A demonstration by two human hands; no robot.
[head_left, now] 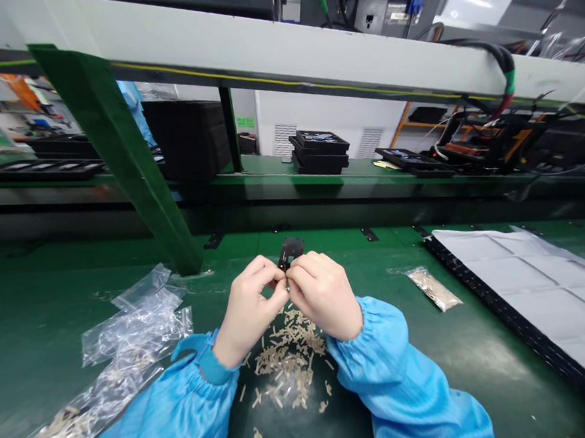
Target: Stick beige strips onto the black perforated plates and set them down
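My left hand [249,309] and my right hand [322,293] meet above the green bench mat, their fingertips pinching a small black perforated plate [291,250]. The fingers hide its lower part. Below my wrists lies a loose heap of small beige strips [288,359], scattered on the mat between my blue sleeves. A clear plastic bag [71,421] holding more of these strips lies at lower left, under my left sleeve's edge. Another empty-looking clear bag [139,316] lies just left of my left hand.
A small bag of beige strips [431,288] lies right of my right hand. Further right sits a black-edged tray under a white sheet [542,281]. A slanted green post [118,158] rises left of my hands. Stacked black trays [319,152] and cables stand beyond, on a green shelf.
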